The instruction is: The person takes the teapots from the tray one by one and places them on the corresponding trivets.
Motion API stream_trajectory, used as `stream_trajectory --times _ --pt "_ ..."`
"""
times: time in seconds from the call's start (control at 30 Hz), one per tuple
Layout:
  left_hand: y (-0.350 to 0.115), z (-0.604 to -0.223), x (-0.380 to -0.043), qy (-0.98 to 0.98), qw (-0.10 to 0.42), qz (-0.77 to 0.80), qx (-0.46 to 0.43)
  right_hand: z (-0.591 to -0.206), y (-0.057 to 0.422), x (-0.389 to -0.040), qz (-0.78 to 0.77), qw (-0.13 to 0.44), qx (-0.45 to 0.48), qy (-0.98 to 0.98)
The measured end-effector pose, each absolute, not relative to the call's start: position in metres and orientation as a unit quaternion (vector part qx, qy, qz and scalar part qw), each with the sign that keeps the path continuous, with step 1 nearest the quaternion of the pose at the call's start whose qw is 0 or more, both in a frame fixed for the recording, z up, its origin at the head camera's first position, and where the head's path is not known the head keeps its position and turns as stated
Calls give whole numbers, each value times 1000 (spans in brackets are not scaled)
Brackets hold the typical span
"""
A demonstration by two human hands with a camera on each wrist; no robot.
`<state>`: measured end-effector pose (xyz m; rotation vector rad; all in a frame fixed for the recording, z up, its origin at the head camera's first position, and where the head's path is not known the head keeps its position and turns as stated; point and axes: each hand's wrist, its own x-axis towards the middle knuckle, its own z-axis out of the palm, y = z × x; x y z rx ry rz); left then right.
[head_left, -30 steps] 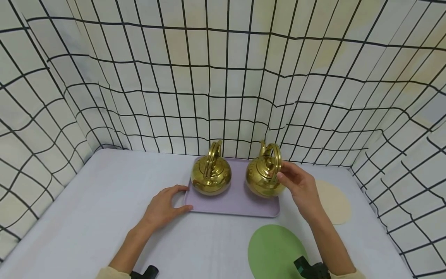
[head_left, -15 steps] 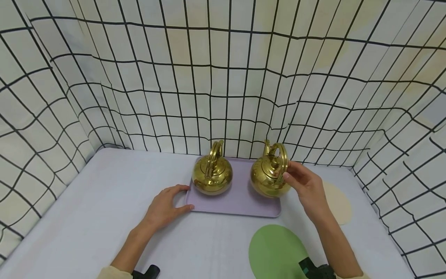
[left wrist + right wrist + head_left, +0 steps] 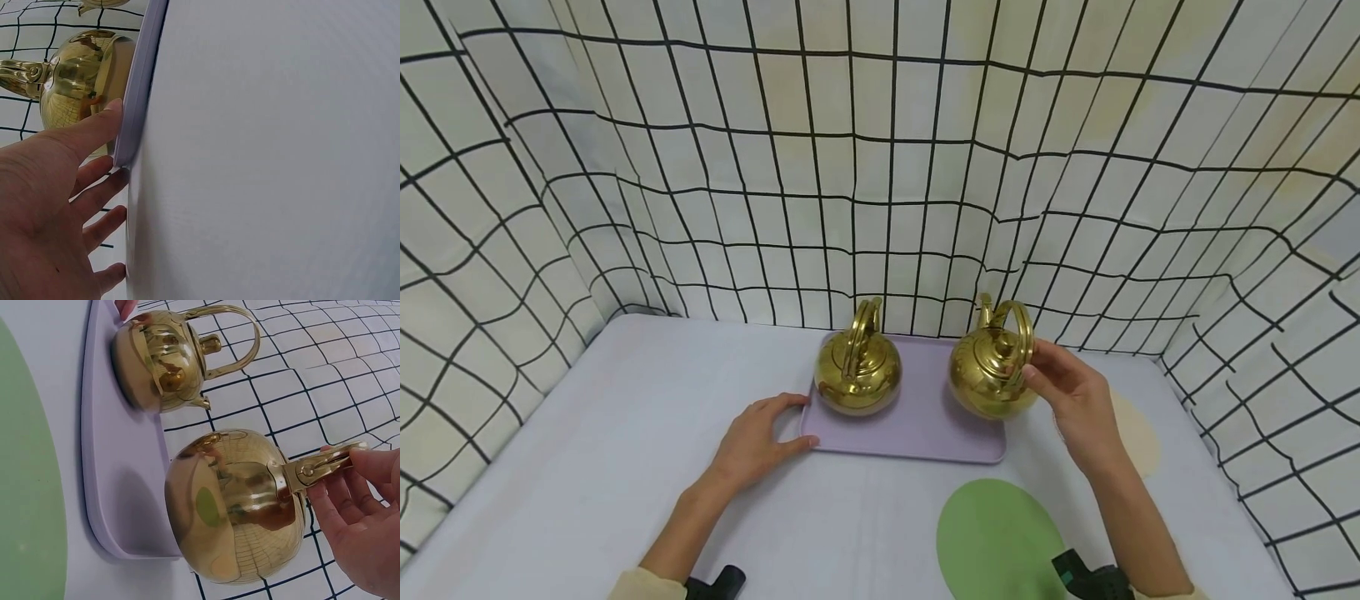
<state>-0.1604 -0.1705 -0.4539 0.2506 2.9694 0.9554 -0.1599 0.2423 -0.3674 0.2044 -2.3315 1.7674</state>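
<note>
A white wall covering [image 3: 775, 171] ruled with dark crossing lines rises behind and along both sides of the pale bench [image 3: 625, 400]. A lilac rectangular tray [image 3: 910, 443] lies on the bench near the back. In front of its right end lies a flat green disc [image 3: 996, 537], and a cream disc [image 3: 1141, 433] lies off to the right, partly hidden by the right arm. Two shiny brass kettles come next in size. The left kettle [image 3: 857, 375] stands upright on the left part of the tray; the right kettle [image 3: 991, 379] hangs roughly upright at the tray's right end, its base apparently raised off the surface. The right grip [image 3: 1075, 400], a bare hand, pinches the right kettle's arched handle [image 3: 319, 469] between thumb and fingers. The left grip [image 3: 754, 442] is spread, holding nothing, its thumb and index finger touching the tray's near left corner.
</note>
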Motion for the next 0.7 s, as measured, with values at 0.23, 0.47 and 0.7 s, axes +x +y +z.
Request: stream_trajectory --times 0.23,0.47,0.7 --pt "-171 -453 -161 950 7 301 82 -364 247 -158 601 110 59 -789" --pt "-174 -454 -161 948 5 307 83 -362 256 -156 604 115 62 -786" --pt "-172 -454 -160 947 15 313 77 -362 261 -153 600 118 49 -790"
